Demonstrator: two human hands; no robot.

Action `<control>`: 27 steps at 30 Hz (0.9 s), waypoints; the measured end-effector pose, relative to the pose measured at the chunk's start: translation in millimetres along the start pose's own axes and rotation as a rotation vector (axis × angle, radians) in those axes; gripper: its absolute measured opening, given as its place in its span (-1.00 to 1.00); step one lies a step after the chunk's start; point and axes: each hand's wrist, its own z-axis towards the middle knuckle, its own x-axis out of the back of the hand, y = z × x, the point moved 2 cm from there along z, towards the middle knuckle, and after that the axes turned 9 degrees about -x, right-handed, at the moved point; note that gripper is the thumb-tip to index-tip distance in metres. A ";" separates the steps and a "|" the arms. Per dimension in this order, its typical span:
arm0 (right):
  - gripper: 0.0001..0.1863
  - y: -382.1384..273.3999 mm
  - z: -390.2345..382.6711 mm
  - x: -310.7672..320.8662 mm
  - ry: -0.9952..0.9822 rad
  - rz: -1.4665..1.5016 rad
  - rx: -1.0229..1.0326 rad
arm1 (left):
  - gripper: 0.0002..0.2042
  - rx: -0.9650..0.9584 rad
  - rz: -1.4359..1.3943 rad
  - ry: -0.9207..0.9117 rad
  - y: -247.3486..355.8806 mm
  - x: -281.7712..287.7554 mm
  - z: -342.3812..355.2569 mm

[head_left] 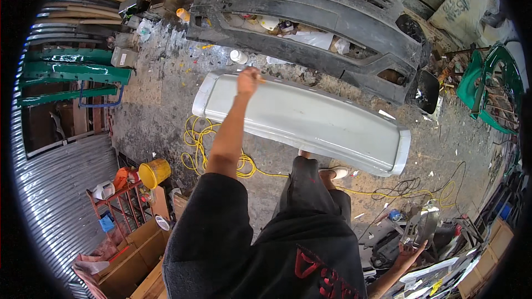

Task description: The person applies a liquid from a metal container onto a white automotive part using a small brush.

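A long, glossy pale-grey body panel with raised end rims lies across the middle of the view. My left hand is over its far edge toward the left end, fingers closed. A small tan tip sticks out to the right of that fist; the fingers hide the rest. At the lower right, well away from the panel, my right hand supports a shiny, grey, cup-like container from below. Its contents cannot be made out.
Beyond the panel stands a large dark bumper, with a white bottle nearby. A yellow cable coils across the floor by my feet. Green parts rest at the left. A yellow bucket sits near a red rack.
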 end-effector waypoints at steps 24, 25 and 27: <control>-0.33 -6.2 -14.3 -17.0 0.048 -0.076 0.002 | -0.78 -0.404 0.435 -0.439 47.3 64.2 -3.9; -0.31 -5.3 -10.3 -13.2 -0.032 -0.092 0.026 | -0.79 -0.375 0.508 -0.464 46.5 73.0 -1.2; -0.31 -5.6 -5.1 -9.6 -0.008 -0.100 0.022 | -0.79 -0.285 0.522 -0.477 49.2 90.2 3.8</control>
